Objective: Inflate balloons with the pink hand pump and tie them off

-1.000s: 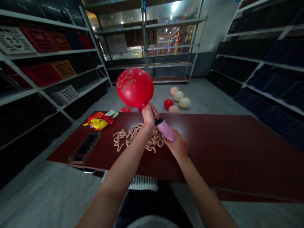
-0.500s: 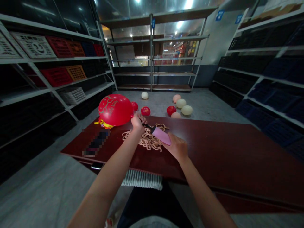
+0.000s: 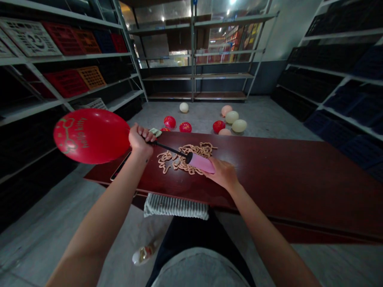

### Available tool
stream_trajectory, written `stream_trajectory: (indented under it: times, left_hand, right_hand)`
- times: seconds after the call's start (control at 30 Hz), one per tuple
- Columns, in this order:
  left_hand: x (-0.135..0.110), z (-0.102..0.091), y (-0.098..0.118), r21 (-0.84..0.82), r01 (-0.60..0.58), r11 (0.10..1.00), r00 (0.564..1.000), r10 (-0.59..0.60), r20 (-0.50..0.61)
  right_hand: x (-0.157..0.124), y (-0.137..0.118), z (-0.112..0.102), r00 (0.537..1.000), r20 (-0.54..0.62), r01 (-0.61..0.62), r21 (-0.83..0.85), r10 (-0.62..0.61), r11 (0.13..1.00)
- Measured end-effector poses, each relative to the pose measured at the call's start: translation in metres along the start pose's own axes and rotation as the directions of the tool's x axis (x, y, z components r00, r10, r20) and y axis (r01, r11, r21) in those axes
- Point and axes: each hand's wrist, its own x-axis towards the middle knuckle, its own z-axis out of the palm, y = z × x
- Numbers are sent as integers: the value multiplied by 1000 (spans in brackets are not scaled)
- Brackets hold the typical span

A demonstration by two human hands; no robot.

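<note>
My right hand (image 3: 223,173) is wrapped round the pink barrel of a balloon pump (image 3: 202,162), above the table's middle. A long black rod runs from the barrel up to my left hand (image 3: 141,139). That hand is closed round the pump's far end and the neck of a red balloon (image 3: 92,136); the join is hidden by the fingers. The balloon is inflated, bears a printed figure and lettering, and sticks out to the left. Below the rod, a heap of thin beige uninflated long balloons (image 3: 191,157) lies on the dark red table (image 3: 269,175).
Several inflated balloons, such as a red one (image 3: 219,126) and a pale one (image 3: 239,126), rest on the floor beyond the table. A phone (image 3: 120,166) lies partly hidden under my left forearm. Shelves with crates (image 3: 64,38) stand left and right. A striped grey cushion (image 3: 176,206) is at the table's near edge.
My left hand has moved left with the red balloon, away from my right hand. More of the pump's black rod now shows. The view has tilted down, and the balloon looks larger.
</note>
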Motion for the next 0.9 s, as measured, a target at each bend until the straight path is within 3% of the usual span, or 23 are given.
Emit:
stream_trajectory:
  times: [0.1, 0.23, 0.33, 0.43, 0.57, 0.63, 0.73, 0.9]
  left_hand:
    - [-15, 32, 1, 30, -59, 998, 996, 57, 70]
    - [-27, 82, -13, 70, -149, 986, 977, 137, 161]
    - [-27, 112, -37, 104, -171, 980, 960, 142, 240]
    - [-28, 131, -77, 128, -135, 983, 949, 91, 302]
    - [-39, 134, -134, 164, -11, 986, 942, -45, 334]
    - [-46, 130, -151, 138, 58, 989, 955, -95, 281]
    - [-52, 123, -157, 90, 70, 993, 961, -92, 260]
    - [-46, 106, -143, 117, 16, 993, 962, -47, 271]
  right_hand:
    - [-1, 2, -1, 997, -54, -49, 50, 52, 998]
    - [-2, 10, -2, 981, -82, -166, 107, 175, 980]
    - [-3, 16, -1, 959, -75, -260, 143, 272, 955]
    - [-3, 20, 2, 927, -99, -342, 171, 361, 924]
    - [-3, 22, 3, 885, -102, -434, 173, 454, 884]
    - [-3, 22, 3, 873, -96, -460, 159, 478, 873]
    - [-2, 21, 2, 880, -98, -448, 149, 464, 881]
    - [-1, 19, 0, 912, -113, -383, 116, 395, 916]
